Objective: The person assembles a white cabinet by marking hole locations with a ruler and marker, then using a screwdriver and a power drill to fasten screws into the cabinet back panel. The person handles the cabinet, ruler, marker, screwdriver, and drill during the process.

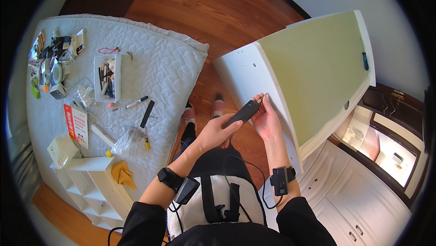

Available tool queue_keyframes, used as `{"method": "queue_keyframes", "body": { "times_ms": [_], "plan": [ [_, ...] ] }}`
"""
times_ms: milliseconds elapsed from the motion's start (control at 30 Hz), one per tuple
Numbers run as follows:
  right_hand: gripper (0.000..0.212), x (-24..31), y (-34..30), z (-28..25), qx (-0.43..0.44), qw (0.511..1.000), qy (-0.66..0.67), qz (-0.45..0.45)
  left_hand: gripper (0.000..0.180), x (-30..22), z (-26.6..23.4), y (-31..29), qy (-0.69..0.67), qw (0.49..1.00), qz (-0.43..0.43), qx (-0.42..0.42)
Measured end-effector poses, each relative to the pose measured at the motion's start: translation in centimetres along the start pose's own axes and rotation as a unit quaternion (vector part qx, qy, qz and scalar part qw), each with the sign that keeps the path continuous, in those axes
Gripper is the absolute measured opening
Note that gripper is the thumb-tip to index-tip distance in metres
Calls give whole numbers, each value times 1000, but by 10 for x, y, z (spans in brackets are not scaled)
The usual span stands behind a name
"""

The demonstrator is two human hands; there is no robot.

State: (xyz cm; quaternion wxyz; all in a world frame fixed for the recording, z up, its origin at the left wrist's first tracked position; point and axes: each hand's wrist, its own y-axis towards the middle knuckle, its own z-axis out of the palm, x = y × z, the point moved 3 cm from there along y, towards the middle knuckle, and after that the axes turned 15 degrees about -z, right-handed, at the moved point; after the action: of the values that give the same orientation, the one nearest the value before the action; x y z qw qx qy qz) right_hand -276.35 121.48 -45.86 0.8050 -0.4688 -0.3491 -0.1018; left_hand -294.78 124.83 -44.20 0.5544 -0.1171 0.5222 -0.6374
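My left hand (pixel 217 131) is wrapped around a black cordless screwdriver (pixel 245 113), which is tilted up and to the right. Its brass-coloured tip meets the side of a white furniture panel (pixel 254 66). My right hand (pixel 265 121) is closed around that tip, fingers and thumb close to the panel's edge; whether a screw sits between them is too small to tell. The panel belongs to a large piece with a pale green board (pixel 313 69), lying tilted at my right. On its far rim rests a screwdriver with a blue handle (pixel 365 61).
To my left, a quilted mattress (pixel 168 64) carries a white box (pixel 119 80) of small items, a marker (pixel 137 102), a yellow-handled screwdriver (pixel 147 144), a plastic bag (pixel 129 141) and a small white shelf (pixel 86 164). White cabinets (pixel 349 196) stand at the lower right.
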Motion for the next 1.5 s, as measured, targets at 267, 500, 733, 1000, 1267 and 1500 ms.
{"method": "queue_keyframes", "body": {
  "times_ms": [267, 500, 733, 1000, 1267, 1500],
  "plan": [
    [24, -1, 4, -10, -13, 1000, 2, -17, 46, 1, 2, 5, 6, 1000, -7, 1],
    [24, -9, 13, -1, -21, 998, 28, -48, 46, -2, -5, 11, 8, 1000, -8, -2],
    [17, -14, 17, -5, -60, 995, 39, -75, 48, 2, -18, 32, 48, 999, -15, 17],
    [14, -31, 46, -9, -37, 992, 62, -102, 54, 5, -37, 63, 111, 991, 47, 65],
    [14, -35, 55, -23, -14, 992, 62, -109, 52, 13, -33, 79, 121, 990, -2, 68],
    [12, -33, 60, -28, -9, 991, 89, -94, 48, 11, -26, 83, 119, 992, 7, 36]
  ]
}}
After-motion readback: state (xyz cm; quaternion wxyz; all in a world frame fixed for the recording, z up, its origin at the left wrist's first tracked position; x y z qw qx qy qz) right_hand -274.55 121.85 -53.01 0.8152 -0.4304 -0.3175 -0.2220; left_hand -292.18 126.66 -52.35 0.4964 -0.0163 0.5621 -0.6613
